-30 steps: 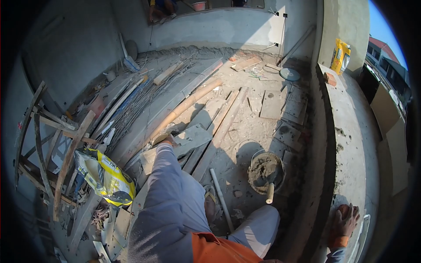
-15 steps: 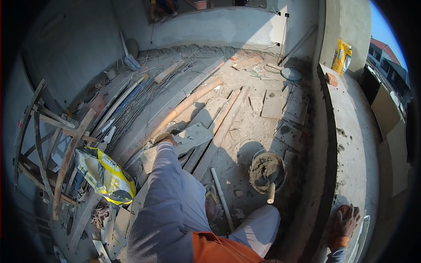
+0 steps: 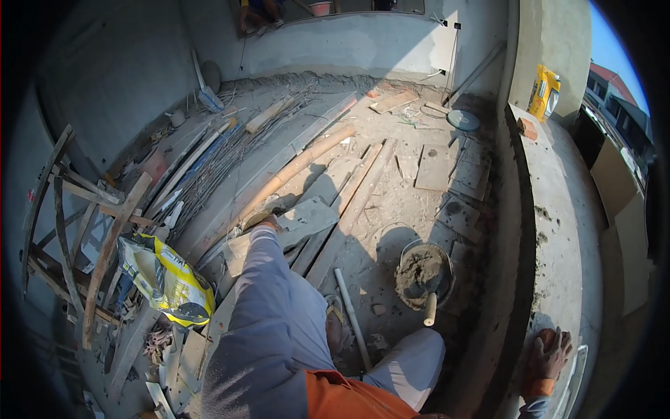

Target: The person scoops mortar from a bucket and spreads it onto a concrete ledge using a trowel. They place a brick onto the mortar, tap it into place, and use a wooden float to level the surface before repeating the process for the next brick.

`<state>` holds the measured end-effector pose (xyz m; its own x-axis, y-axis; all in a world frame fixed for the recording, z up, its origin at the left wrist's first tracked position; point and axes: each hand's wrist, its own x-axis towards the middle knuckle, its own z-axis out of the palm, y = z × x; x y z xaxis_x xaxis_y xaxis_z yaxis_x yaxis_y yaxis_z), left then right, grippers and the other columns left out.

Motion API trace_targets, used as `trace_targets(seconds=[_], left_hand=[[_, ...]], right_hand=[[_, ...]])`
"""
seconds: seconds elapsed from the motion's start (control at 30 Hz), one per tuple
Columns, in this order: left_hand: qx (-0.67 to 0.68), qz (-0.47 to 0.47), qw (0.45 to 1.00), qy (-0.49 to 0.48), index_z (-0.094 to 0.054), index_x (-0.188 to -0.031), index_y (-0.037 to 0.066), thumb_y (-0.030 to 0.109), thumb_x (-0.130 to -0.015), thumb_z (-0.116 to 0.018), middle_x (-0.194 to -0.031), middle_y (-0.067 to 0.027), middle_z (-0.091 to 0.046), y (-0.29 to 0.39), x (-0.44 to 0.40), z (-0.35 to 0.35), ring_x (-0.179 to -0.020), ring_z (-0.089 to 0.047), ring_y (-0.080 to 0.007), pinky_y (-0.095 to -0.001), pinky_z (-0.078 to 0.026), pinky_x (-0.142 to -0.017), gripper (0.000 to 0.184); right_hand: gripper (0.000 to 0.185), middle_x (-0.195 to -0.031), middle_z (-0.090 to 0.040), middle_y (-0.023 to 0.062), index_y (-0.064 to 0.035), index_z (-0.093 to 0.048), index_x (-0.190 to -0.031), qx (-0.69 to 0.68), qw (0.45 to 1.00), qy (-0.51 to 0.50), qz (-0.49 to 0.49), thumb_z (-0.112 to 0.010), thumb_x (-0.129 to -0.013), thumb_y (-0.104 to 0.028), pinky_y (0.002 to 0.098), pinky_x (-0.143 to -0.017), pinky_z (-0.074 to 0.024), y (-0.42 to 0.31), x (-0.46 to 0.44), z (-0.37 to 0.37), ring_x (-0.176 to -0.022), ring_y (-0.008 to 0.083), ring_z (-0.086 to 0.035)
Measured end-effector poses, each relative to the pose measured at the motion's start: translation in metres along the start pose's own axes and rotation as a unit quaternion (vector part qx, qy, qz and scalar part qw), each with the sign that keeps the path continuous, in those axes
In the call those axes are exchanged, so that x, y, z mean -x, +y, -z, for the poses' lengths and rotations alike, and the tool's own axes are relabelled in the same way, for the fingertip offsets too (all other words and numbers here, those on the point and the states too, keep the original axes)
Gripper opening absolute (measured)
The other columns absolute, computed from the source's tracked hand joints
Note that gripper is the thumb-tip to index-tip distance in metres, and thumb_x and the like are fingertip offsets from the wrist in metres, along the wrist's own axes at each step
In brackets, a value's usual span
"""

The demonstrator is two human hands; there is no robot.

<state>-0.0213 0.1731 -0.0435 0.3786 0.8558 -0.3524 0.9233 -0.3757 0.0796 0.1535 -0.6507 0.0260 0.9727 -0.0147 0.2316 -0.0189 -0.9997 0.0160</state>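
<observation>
Reddish lump [image 3: 546, 338] against R hand [image 3: 551, 357], fingers part-spread, on conc. ledge [image 3: 560, 258]; mortar bucket [image 3: 421, 274] left, on floor [image 3: 380, 202]; can't tell grip, L hand [image 3: 269, 223].

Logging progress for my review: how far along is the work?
Done: mortar looks mixed in the bucket.
In hand: left hand reaches among boards, grip hidden; right hand covers a reddish piece on the ledge.
Left: mortar remains unused around the wooden-handled tool; how much work remains is unclear.

Single wide head view, dark-cornered: looks forward and down over long grey sleeve [image 3: 255, 321]; round bucket of grey mortar [image 3: 450, 283] fairly near, pale plastered wall [image 3: 328, 42] farther.
</observation>
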Motion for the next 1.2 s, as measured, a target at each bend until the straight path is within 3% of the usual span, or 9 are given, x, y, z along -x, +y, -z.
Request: trace_targets(seconds=[0.6,0.73,0.77,0.8,0.87,0.93,1.0,1.1,1.2], left_hand=[[-0.044,-0.028,0.997,0.048,-0.057,-0.124,0.009,0.036,-0.064,-0.077,-0.132,-0.0149,-0.052,-0.026,-0.058,-0.032,-0.122,-0.049,-0.031,-0.0401,-0.04,-0.102,0.068],[-0.126,-0.026,0.99,0.048,-0.055,-0.124,0.011,0.02,-0.069,-0.074,-0.134,-0.0139,-0.05,-0.042,-0.1,-0.051,-0.123,-0.049,-0.0279,-0.0372,-0.041,-0.101,0.059],[-0.183,-0.142,0.972,0.048,-0.061,-0.106,0.006,0.021,-0.085,-0.055,-0.086,-0.011,-0.06,-0.065,-0.127,-0.056,-0.056,-0.048,-0.0169,-0.0352,-0.038,-0.042,0.027],[-0.206,-0.155,0.966,0.035,-0.061,-0.106,0.006,0.021,-0.085,-0.055,-0.086,-0.011,-0.06,-0.087,-0.178,-0.103,-0.056,-0.048,-0.0169,-0.0352,-0.038,-0.042,0.027],[0.15,-0.131,0.972,0.121,-0.06,-0.107,0.005,0.016,-0.084,-0.059,-0.089,-0.011,-0.061,-0.092,-0.178,-0.079,-0.059,-0.05,-0.0156,-0.0352,-0.04,-0.043,0.026],[0.106,-0.105,0.98,0.134,-0.059,-0.108,0.003,0.015,-0.084,-0.06,-0.097,-0.0123,-0.063,-0.131,-0.186,-0.129,-0.07,-0.058,-0.0225,-0.0376,-0.047,-0.059,0.027],[-0.122,-0.162,0.973,0.109,-0.057,-0.112,0.003,0.018,-0.081,-0.065,-0.107,-0.0137,-0.063,-0.112,-0.163,-0.085,-0.087,-0.063,-0.0289,-0.0394,-0.049,-0.076,0.035],[-0.227,-0.087,0.97,-0.016,-0.055,-0.118,0.002,0.022,-0.079,-0.069,-0.115,-0.0149,-0.061,-0.046,-0.064,-0.032,-0.102,-0.061,-0.0303,-0.0383,-0.049,-0.083,0.046],[0.026,0.019,0.994,-0.101,-0.05,-0.124,0.0,0.025,-0.068,-0.08,-0.127,-0.0159,-0.056,-0.082,-0.14,-0.057,-0.121,-0.05,-0.0311,-0.0385,-0.043,-0.097,0.068]], right_hand=[[0.065,-0.141,-0.037,0.0167,-0.0108,-0.044,-0.134,-0.012,1.0,0.001,0.007,-0.065,-0.078,-0.036,0.0571,-0.099,-0.0333,-0.013,0.003,0.014,-0.129,0.0391,-0.033],[0.062,-0.139,-0.039,0.0156,-0.0106,-0.045,-0.134,-0.021,0.999,0.014,0.021,-0.062,-0.08,-0.037,0.0543,-0.1,-0.0338,-0.02,0.005,0.022,-0.127,0.036,-0.036],[0.062,-0.139,-0.038,0.0153,-0.0109,-0.045,-0.134,-0.013,0.999,0.032,0.026,-0.061,-0.08,-0.037,0.0542,-0.1,-0.0337,-0.015,0.004,0.016,-0.128,0.0359,-0.035],[0.061,-0.14,-0.038,0.0148,-0.0118,-0.046,-0.133,0.0,1.0,0.012,0.016,-0.061,-0.08,-0.038,0.0541,-0.099,-0.034,-0.02,0.005,0.022,-0.128,0.0356,-0.035],[0.059,-0.14,-0.038,0.0134,-0.0128,-0.047,-0.132,0.001,1.0,0.018,0.008,-0.061,-0.081,-0.038,0.0537,-0.099,-0.0342,-0.019,0.004,0.02,-0.128,0.0352,-0.036],[0.058,-0.139,-0.039,0.0146,-0.012,-0.047,-0.133,0.001,1.0,0.02,0.01,-0.06,-0.082,-0.037,0.0525,-0.101,-0.0331,-0.021,0.004,0.021,-0.127,0.0355,-0.036],[0.058,-0.139,-0.04,0.0152,-0.0116,-0.046,-0.134,0.003,0.999,0.026,0.027,-0.059,-0.083,-0.036,0.0516,-0.102,-0.032,-0.015,0.004,0.015,-0.127,0.0356,-0.036],[0.058,-0.139,-0.04,0.0162,-0.0111,-0.045,-0.135,0.011,0.998,0.039,0.042,-0.058,-0.084,-0.036,0.0501,-0.105,-0.0297,-0.014,0.002,0.01,-0.128,0.0359,-0.036],[0.058,-0.141,-0.039,0.0166,-0.0113,-0.044,-0.136,0.026,0.998,0.043,0.037,-0.057,-0.085,-0.036,0.049,-0.107,-0.0281,-0.013,0.001,0.004,-0.129,0.0362,-0.035]])
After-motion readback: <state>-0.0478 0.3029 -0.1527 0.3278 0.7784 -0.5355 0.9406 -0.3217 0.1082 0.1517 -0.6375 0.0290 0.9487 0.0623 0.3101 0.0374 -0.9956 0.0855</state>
